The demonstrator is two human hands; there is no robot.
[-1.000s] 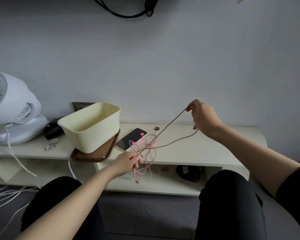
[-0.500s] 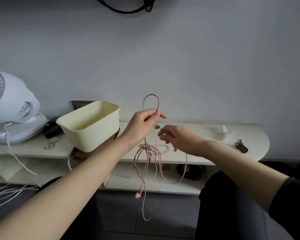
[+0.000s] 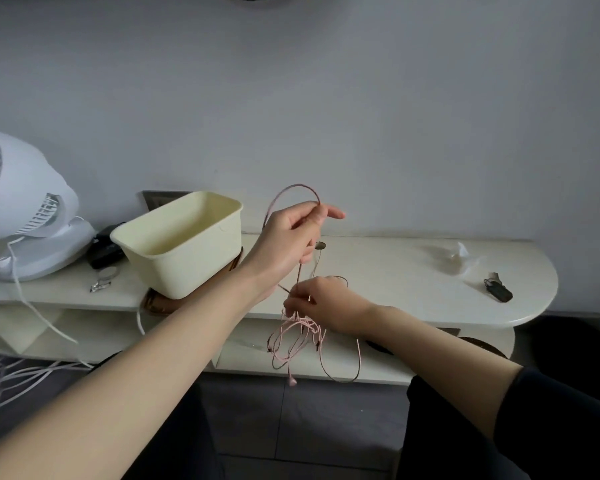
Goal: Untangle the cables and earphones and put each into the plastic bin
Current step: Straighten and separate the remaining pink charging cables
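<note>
Head view: cable (image 3: 297, 185) pinched in left hand (image 3: 286, 240) fingers (image 3: 333, 213), looping above.

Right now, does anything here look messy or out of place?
The pink earphones and a brown cable hang in one knotted clump under the right hand, while the left hand pinches a cable loop higher up. White cords sprawl loose on the floor at left.

The bin (image 3: 187, 244) stands open-mouthed with free air above it, the left hand (image 3: 291, 237) just right of its rim and the cables (image 3: 298, 336) dangling in front of the desk (image 3: 378, 271) edge. Left of the bin, a dark object (image 3: 106, 247) and a fan (image 3: 25, 209) crowd the desk. Past the right hand (image 3: 326, 303) the desk lies bare up to a wrapper (image 3: 454, 258) and a key fob (image 3: 497, 292).
</note>
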